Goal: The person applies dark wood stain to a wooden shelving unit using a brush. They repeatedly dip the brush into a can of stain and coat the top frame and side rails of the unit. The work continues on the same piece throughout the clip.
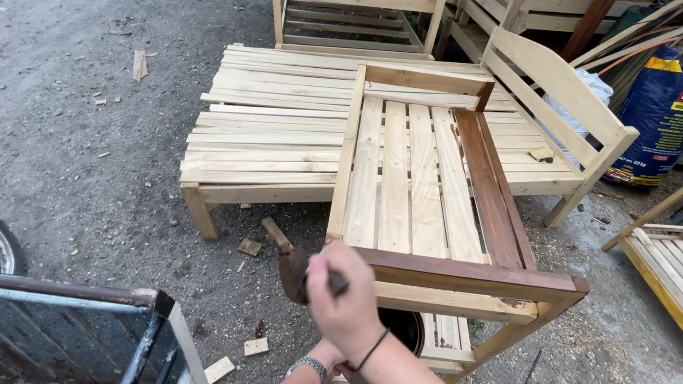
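Right hand (346,302) grips a stain brush (295,272) beside the near rail (466,275), half-stained; left hand (338,370) hidden, fingers' state unclear.

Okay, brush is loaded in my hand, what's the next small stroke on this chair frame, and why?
Probably draw the brush in your right hand along the pale front rail: the top rail and side rail are already dark brown, while it is still bare wood.

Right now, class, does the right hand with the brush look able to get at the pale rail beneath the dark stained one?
Probably yes: the right hand holds the brush beside the pale rail, at its near end, with nothing between them.
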